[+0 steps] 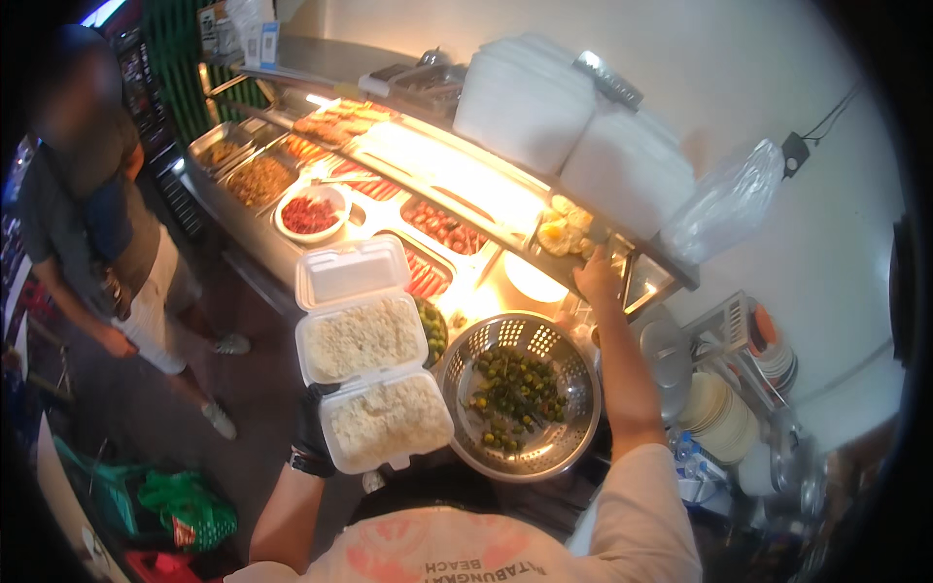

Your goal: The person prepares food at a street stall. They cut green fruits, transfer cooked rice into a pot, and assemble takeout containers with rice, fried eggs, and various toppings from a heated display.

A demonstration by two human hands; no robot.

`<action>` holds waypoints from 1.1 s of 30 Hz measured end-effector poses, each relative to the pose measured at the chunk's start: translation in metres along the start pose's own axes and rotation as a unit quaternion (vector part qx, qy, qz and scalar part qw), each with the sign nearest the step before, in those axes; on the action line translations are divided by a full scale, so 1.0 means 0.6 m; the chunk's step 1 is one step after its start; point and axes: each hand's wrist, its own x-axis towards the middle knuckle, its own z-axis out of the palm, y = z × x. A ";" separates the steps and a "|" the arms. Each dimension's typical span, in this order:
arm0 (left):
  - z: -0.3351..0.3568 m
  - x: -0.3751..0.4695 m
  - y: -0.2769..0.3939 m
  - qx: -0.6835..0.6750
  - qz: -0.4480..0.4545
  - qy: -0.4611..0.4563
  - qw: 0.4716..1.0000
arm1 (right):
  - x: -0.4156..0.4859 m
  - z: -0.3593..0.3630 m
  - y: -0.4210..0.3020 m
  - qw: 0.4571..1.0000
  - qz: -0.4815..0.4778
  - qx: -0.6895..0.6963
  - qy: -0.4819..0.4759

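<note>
My left hand [315, 430], in a black glove, holds foam takeout boxes from beneath and the side. One box of white rice [386, 421] is nearest me; another box of rice [364, 337] with a raised lid [353, 271] lies beyond it. My right hand [599, 275], bare, reaches to the tray of fried eggs [561, 232] at the right end of the lit display; whether its fingers grip anything is unclear. Between my arms sits a steel colander [466, 437] with small green citrus fruits [510, 393].
Trays of red sausages [443, 224], a white bowl of shredded red food [310, 213] and minced food [261, 179] fill the counter. Stacked foam boxes [525, 95] stand on the upper shelf [510, 178]. A person [109, 204] stands at left. Stacked plates [718, 415] are at right.
</note>
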 end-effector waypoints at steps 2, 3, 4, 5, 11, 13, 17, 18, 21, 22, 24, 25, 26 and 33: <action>0.002 0.020 0.008 0.001 -0.022 -0.012 1.000 | 0.024 0.021 0.021 0.998 0.043 0.017 -0.040; 0.006 0.048 0.022 0.017 -0.046 -0.024 0.999 | 0.034 -0.001 0.026 0.999 0.037 0.022 0.005; -0.006 0.067 0.023 0.036 -0.069 -0.025 0.997 | 0.024 -0.008 0.029 0.998 0.028 0.030 0.039; -0.017 0.089 0.020 0.054 -0.094 -0.027 0.994 | 0.018 -0.024 0.039 0.996 0.019 0.036 0.074; 0.005 0.191 0.076 0.075 -0.267 -0.012 0.961 | -0.117 -0.171 0.022 0.996 -0.045 0.037 -0.071; 0.013 0.243 0.080 0.094 -0.305 -0.046 0.947 | -0.129 -0.180 0.025 0.996 -0.015 0.008 -0.090; 0.027 0.340 0.087 0.129 -0.361 -0.106 0.917 | -0.091 -0.097 0.041 0.998 0.052 0.013 -0.045; 0.026 0.359 0.089 0.137 -0.372 -0.117 0.911 | -0.087 -0.081 0.030 0.996 0.071 0.030 -0.039; 0.020 0.410 0.093 0.154 -0.404 -0.140 0.891 | -0.093 -0.053 0.004 0.993 0.103 0.065 -0.007; 0.018 0.425 0.093 0.160 -0.415 -0.145 0.884 | -0.098 -0.047 -0.001 0.991 0.109 0.074 0.007; 0.015 0.448 0.096 0.169 -0.443 -0.153 0.867 | -0.121 -0.032 -0.001 0.988 0.089 0.105 0.073; 0.016 0.462 0.099 0.176 -0.459 -0.155 0.857 | -0.132 -0.025 -0.006 0.984 0.082 0.120 0.104; 0.021 0.477 0.103 0.178 -0.485 -0.157 0.842 | -0.141 -0.025 -0.009 0.979 0.094 0.149 0.100; 0.049 0.565 0.125 0.257 -0.611 -0.154 0.733 | -0.224 -0.079 -0.082 0.950 0.148 0.257 0.092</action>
